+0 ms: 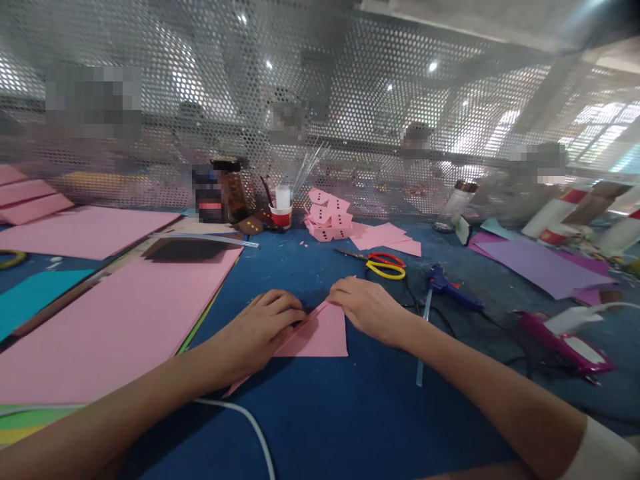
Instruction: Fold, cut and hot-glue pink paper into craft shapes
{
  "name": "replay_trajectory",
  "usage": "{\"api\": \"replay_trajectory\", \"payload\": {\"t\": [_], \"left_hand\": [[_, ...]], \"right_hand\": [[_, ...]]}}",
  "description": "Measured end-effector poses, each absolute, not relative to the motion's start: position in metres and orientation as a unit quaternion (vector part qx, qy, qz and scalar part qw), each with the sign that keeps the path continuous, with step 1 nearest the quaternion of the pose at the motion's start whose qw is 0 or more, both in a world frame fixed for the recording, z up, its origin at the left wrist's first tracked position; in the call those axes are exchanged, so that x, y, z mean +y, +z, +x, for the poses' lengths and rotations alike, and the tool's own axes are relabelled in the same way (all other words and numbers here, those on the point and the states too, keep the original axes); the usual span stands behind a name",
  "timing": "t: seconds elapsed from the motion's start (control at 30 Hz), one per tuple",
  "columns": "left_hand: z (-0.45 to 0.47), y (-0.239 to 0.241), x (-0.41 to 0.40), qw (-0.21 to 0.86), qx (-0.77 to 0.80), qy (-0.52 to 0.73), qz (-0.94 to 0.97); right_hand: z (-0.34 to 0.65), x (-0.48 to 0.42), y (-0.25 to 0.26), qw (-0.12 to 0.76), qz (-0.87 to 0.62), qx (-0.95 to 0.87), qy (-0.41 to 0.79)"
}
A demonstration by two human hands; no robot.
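Observation:
A small pink paper piece (320, 333) lies on the blue table (360, 413) right in front of me, partly folded along a diagonal. My left hand (260, 330) rests on its left part, fingers curled down and pressing the fold. My right hand (365, 308) pinches the paper's upper corner between thumb and fingers.
Large pink sheets (115, 313) lie at the left. Red and yellow scissors (385, 263), a blue glue gun (450, 287) and a magenta glue gun (565, 340) lie to the right. Folded pink pieces (330, 217), a cup (281, 213) and bottles stand by the mesh wall. A white cable (250, 420) runs near my left arm.

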State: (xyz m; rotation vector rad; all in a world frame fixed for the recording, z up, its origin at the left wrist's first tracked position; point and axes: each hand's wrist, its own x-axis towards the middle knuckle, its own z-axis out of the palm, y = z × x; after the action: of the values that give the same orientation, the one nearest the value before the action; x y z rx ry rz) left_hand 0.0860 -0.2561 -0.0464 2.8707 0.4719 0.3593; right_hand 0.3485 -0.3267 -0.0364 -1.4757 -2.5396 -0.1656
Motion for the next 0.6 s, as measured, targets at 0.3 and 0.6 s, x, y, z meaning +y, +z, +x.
{"api": "replay_trajectory", "payload": {"t": [0.3, 0.6], "left_hand": [[0.0834, -0.0478, -0.2545, 0.137, 0.147, 0.13, 0.971], [0.0812, -0.0438, -0.2592, 0.121, 0.14, 0.131, 0.974]], "right_hand": [[0.3465, -0.3302, -0.0398, 0.11, -0.508, -0.853, -0.05], [0.3504, -0.3315, -0.0455, 0.144, -0.503, -0.852, -0.016]]}}
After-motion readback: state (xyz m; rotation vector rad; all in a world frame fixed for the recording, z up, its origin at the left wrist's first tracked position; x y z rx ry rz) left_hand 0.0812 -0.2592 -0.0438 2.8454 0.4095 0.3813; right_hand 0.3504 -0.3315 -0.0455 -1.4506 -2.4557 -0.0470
